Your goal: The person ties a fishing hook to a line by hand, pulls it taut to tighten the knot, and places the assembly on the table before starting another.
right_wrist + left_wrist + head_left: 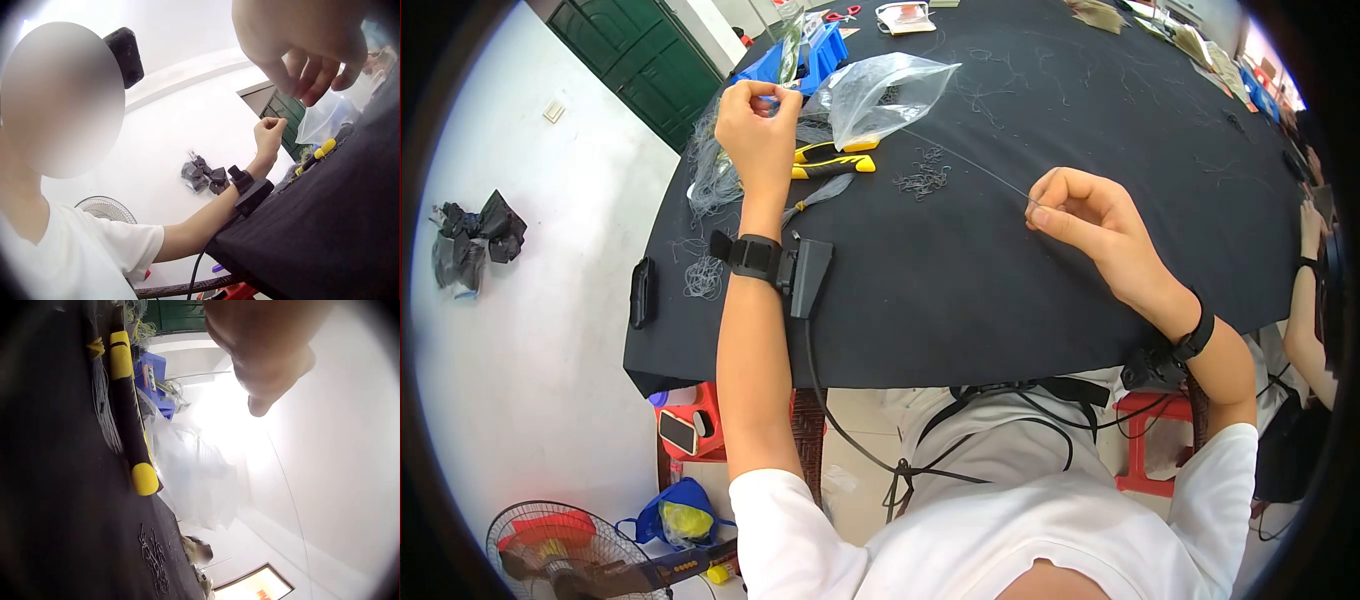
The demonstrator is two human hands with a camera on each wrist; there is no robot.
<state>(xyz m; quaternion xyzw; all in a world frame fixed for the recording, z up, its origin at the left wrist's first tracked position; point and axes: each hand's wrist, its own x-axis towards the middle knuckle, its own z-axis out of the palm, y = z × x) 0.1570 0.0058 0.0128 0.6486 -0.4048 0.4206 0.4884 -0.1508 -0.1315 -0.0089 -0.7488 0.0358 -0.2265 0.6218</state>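
Observation:
A thin line (970, 163) runs taut from my right hand up and leftward, over the clear plastic bag (895, 95). My right hand (1090, 225) pinches its end between thumb and forefinger above the black cloth. Raised at the left, my left hand (758, 135) pinches with its thumb and fingertips. The thin line (290, 481) leads away from these fingertips in the left wrist view. Below the hands lie a pile of small dark hooks (923, 178) and yellow-and-black pliers (835, 166). A bundle of grey line (825, 197) lies beside the pliers.
A blue bin (825, 52) stands behind the bag. Tangled line (710, 185) lies along the table's left edge, near a black case (642, 292). Red scissors (843, 13) are at the back. Another person's arm (1308, 260) shows at the right.

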